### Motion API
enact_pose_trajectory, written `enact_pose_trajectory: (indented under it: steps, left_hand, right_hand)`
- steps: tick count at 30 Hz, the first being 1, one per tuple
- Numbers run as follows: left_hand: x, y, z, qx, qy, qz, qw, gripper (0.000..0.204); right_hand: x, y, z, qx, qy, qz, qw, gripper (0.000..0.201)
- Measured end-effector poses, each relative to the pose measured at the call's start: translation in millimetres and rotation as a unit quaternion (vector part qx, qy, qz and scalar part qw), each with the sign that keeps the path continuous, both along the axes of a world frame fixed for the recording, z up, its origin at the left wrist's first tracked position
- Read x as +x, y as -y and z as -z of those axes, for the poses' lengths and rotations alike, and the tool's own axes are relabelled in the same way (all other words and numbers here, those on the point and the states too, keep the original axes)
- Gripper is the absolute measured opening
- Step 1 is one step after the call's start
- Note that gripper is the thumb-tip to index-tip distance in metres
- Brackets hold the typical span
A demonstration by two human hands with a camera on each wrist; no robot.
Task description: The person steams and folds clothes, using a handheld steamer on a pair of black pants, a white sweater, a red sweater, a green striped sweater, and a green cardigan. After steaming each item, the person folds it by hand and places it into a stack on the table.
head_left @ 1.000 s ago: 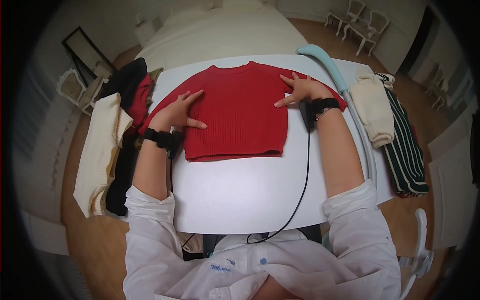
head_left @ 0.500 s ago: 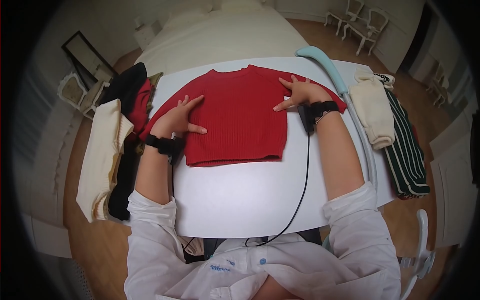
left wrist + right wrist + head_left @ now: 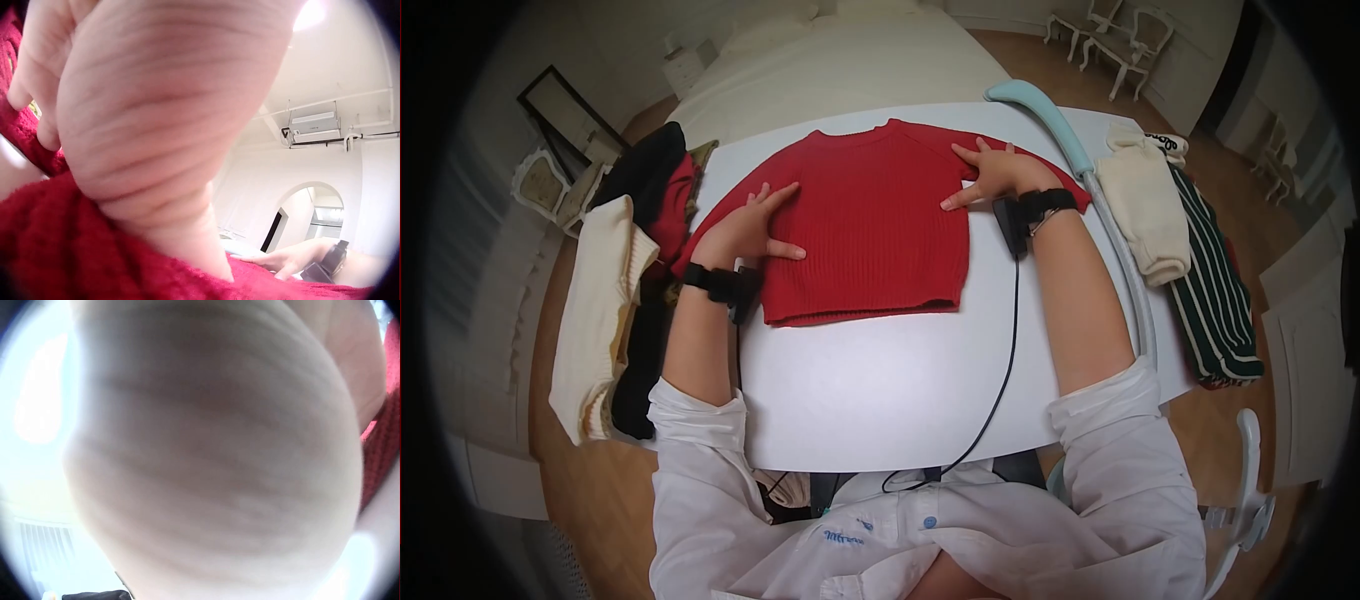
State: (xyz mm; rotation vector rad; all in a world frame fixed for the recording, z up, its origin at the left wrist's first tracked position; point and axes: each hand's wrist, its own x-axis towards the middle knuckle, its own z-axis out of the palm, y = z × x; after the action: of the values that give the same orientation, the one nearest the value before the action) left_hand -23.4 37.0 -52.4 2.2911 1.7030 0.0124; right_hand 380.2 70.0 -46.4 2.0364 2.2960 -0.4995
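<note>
A red ribbed sweater [image 3: 870, 225] lies spread flat on the white table [image 3: 880, 400], neckline away from the person and hem toward them. On its left side, at the sleeve and body, rests the left hand [image 3: 745, 230], fingers spread and thumb reaching onto the ribbing. The right hand [image 3: 1000, 175] touches the right sleeve near the underarm, its thumb stretched toward the body's edge. In the left wrist view, the left thumb [image 3: 181, 231] presses on the red knit. The palm [image 3: 219, 456] fills most of the right wrist view, with a strip of red knit at its edge.
On the left are a folded cream knit [image 3: 595, 320] and a dark garment pile [image 3: 640, 170]. At the right lie a cream garment [image 3: 1145, 215] and a green striped knit [image 3: 1215, 280]. A pale blue curved handle on a tube [image 3: 1040, 115] runs along the table's right side.
Both hands keep nearly the same place on the sweater. The whole view has shifted slightly, with the table and sweater a little higher and further left than half a second ago.
</note>
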Motion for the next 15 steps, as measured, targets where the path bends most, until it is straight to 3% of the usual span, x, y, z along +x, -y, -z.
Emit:
enact_pose_trajectory:
  steps: [15]
  left_hand:
    - [1.4,5.7,-3.4,-0.003,0.002,-0.008,1.000,0.135]
  right_hand:
    - [2.0,-5.1,13.5,0.033,-0.013,-0.036,0.999,0.145]
